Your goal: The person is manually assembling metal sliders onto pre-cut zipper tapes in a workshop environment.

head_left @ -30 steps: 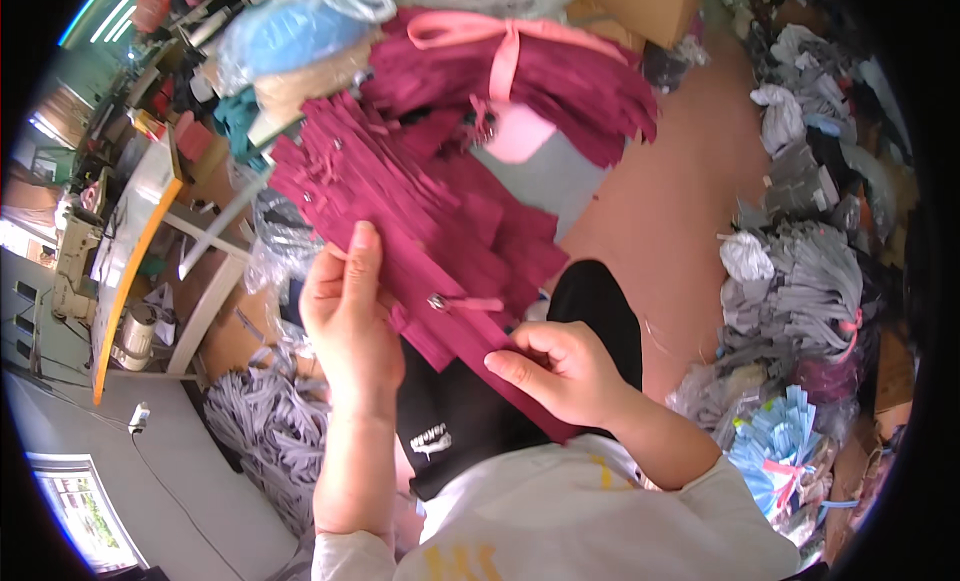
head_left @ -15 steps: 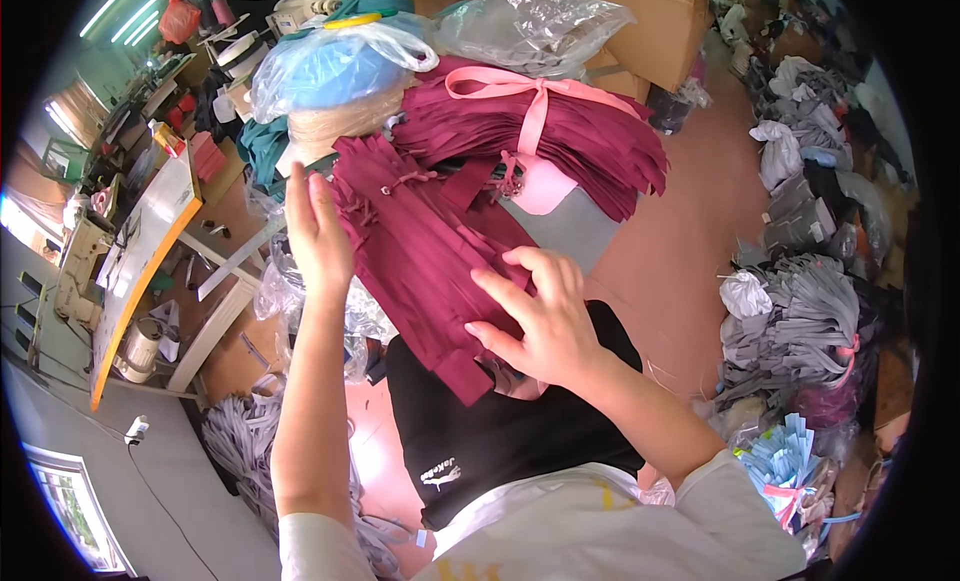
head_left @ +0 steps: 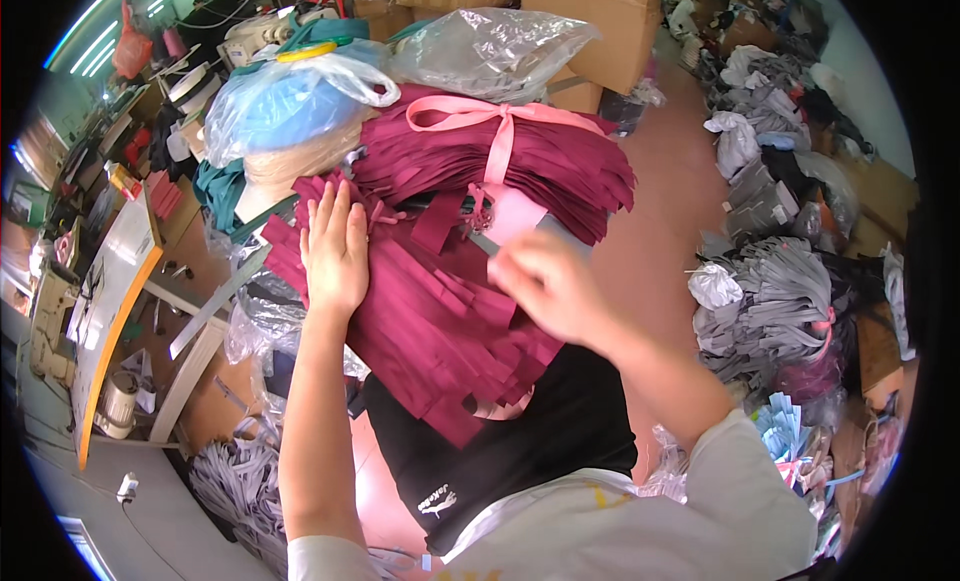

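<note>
Maroon fabric strips (head_left: pixel 440 331) lie in a loose, fanned layer in front of me, their near ends hanging over my black-covered lap. My left hand (head_left: pixel 336 251) lies flat on the left part of them, fingers straight. Just above their right side is my right hand (head_left: pixel 550 281), its fingers curled in and slightly blurred; what they hold, if anything, is hidden. A thick maroon bundle (head_left: pixel 500 166) sits beyond, tied with a pink ribbon (head_left: pixel 500 141). Between bundle and strips show a pink piece (head_left: pixel 515 216) and thin pink cords (head_left: pixel 479 209).
A clear bag with blue contents (head_left: pixel 280 111) and a crumpled clear plastic bag (head_left: pixel 490 56) stand behind the bundle, near cardboard boxes (head_left: pixel 590 31). Grey strip bundles (head_left: pixel 770 291) line the right side. At left is an orange-edged table (head_left: pixel 120 291).
My left hand has turned from edge-on to palm down on the strips. My right hand has lifted, curled and moved slightly right. The strips are more spread out; the whole view has shifted.
</note>
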A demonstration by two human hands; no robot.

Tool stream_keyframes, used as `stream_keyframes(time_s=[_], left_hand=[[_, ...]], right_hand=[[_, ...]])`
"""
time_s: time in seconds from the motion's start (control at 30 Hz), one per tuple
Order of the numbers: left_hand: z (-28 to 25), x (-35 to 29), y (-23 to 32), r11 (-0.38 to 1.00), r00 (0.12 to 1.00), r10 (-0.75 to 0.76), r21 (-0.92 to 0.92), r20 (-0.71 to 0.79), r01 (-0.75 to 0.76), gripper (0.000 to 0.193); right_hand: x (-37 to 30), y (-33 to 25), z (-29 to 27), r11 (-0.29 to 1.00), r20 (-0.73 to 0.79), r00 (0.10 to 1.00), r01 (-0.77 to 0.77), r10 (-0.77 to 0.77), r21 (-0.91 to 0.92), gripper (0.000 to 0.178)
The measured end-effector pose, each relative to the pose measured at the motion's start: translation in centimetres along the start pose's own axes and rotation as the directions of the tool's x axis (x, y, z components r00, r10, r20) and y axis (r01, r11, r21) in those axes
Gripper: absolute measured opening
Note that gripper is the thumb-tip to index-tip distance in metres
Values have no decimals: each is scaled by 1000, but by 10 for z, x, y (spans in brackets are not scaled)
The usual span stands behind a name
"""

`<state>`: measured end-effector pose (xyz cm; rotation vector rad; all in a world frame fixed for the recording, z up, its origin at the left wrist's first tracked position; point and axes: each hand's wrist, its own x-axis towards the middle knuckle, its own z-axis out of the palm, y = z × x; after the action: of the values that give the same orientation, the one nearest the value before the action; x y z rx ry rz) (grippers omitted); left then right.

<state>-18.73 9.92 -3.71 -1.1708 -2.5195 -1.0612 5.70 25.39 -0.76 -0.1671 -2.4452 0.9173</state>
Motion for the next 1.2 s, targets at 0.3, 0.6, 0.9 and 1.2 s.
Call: stream_keyframes(time_s=[0.3, 0.6, 0.9, 1.2], left_hand=[[-3, -2, 2, 997, 997, 21, -69, -72, -26, 65], [-1, -2, -6, 943, 972, -8, -325, -236, -71, 51], [-37, -40, 33, 952, 870, 38, -246, -492, -181, 31], [-39, -148, 178, -377, 848, 54, -776, 527, 506, 55]], right_hand=[[75, 64, -41, 789, -331, 915, -24, -230, -614, 28], [79, 66, -51, 729, -253, 927, 31, -276, -684, 10], [40, 21, -63, 917, -439, 895, -111, -76, -384, 17], [-79, -89, -39, 928, -98, 989, 136, -108, 346, 15]])
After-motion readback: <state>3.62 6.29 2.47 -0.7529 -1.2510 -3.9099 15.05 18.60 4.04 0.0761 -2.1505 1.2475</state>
